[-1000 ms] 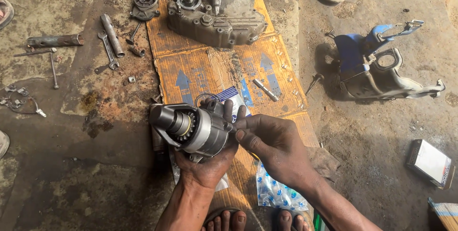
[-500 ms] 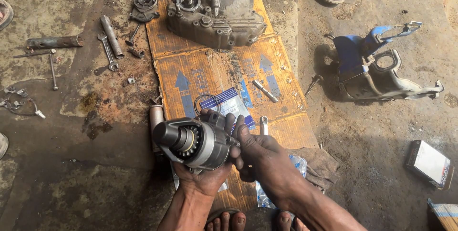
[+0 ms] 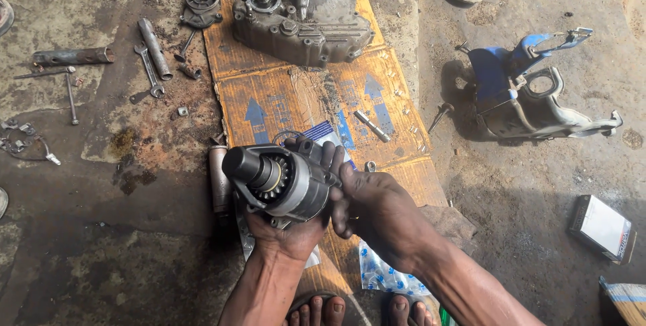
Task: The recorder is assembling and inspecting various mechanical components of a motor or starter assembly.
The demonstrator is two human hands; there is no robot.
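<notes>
A grey metal starter motor (image 3: 279, 181) with a dark pinion end pointing left is held above the cardboard sheet (image 3: 296, 100). My left hand (image 3: 289, 235) cups it from below. My right hand (image 3: 377, 208) grips its right end, fingers wrapped over the housing. Under the hands lie a metal cylinder (image 3: 219, 181) and a clear plastic bag with blue print (image 3: 383, 275).
An engine casing (image 3: 303, 20) sits at the far end of the cardboard, a short metal pin (image 3: 372, 126) on it. Wrenches (image 3: 149, 70), tubes (image 3: 73, 56) and small parts lie on the stained floor at left. A blue and grey plastic cover (image 3: 531, 94) lies right, a small box (image 3: 602, 227) lower right.
Both hands and the starter motor have shifted slightly lower and to the right in view; the grip stays the same.
</notes>
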